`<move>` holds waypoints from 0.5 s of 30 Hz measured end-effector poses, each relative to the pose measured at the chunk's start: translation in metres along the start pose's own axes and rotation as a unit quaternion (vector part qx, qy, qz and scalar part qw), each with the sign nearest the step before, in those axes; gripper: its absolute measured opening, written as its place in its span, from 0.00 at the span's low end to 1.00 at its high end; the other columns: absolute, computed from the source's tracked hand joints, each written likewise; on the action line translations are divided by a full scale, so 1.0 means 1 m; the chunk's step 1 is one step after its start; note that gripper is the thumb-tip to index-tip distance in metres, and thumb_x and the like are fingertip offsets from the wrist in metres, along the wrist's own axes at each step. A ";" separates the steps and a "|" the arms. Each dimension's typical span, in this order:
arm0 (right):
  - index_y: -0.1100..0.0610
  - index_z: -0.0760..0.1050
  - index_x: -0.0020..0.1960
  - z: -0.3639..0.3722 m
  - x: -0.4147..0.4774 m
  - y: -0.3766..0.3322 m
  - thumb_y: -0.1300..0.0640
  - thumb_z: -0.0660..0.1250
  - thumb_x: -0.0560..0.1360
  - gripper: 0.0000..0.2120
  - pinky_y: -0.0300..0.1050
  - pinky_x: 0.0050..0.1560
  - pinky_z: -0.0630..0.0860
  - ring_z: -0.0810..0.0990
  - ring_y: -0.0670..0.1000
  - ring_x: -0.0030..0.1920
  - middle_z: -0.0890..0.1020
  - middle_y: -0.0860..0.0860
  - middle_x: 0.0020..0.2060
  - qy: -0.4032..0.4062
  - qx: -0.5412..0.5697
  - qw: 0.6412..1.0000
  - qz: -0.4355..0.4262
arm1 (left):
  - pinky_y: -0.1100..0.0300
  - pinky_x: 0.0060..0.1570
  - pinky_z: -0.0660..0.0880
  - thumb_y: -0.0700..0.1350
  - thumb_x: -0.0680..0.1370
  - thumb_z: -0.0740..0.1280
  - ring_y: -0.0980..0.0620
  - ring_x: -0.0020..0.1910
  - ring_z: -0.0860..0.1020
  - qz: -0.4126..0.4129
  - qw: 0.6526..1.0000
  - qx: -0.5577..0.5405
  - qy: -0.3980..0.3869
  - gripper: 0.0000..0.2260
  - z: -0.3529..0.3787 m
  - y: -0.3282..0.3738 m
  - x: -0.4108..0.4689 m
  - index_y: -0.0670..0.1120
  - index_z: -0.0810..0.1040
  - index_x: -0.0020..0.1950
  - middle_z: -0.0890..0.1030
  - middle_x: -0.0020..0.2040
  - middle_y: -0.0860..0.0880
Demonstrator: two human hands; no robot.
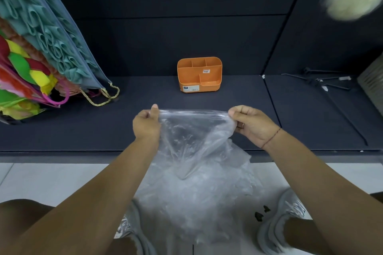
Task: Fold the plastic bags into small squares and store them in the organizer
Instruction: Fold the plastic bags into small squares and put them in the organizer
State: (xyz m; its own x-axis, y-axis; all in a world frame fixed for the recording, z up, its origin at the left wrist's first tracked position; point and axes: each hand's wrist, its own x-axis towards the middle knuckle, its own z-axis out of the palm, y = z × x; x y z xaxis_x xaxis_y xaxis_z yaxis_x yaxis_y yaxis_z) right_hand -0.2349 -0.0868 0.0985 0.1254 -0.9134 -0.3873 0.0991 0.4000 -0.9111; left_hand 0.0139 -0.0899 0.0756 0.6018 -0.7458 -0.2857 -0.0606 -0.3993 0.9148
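My fingers (238,112) on the right hand (251,124) are curled in and pinch the top right corner of the clear plastic bag (192,136), with the thumb pressed against them. My left hand (146,123) grips the top left corner in the same way, its thumb (154,109) pointing up along the edge. Between the two grips the bag's upper edge is drawn into a straight line above the dark shelf (228,107), and the rest hangs down wrinkled past the shelf's front lip. Lower down, crumpled clear plastic (192,203) spreads over the pale floor tiles (41,180) between my grey shoes (277,227); I cannot tell whether it is the same bag or others. The orange organizer (199,74) stands upright on the shelf beyond the bag, well apart from both hands, its compartments facing up. A thin bracelet (271,137) circles my right wrist. Colourful mats (41,37) hang at the left, with gold cord loops (103,97) reaching the shelf.
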 end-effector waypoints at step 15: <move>0.59 0.78 0.50 0.025 0.006 -0.013 0.67 0.69 0.74 0.07 0.34 0.38 0.75 0.73 0.43 0.30 0.80 0.47 0.31 -0.019 -0.042 0.995 -0.085 | 0.45 0.77 0.43 0.66 0.72 0.67 0.51 0.78 0.54 0.285 0.851 0.359 -0.257 0.37 0.011 0.012 -0.020 0.55 0.60 0.78 0.64 0.76 0.49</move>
State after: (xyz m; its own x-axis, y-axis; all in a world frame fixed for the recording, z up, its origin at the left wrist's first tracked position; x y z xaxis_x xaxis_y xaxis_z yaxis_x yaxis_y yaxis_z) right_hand -0.2109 -0.0958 0.1112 0.1517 -0.9631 -0.2225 0.0385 0.2307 -0.9723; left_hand -0.0076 -0.0857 0.0888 -0.1047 -0.9885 -0.1093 -0.8078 0.0204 0.5891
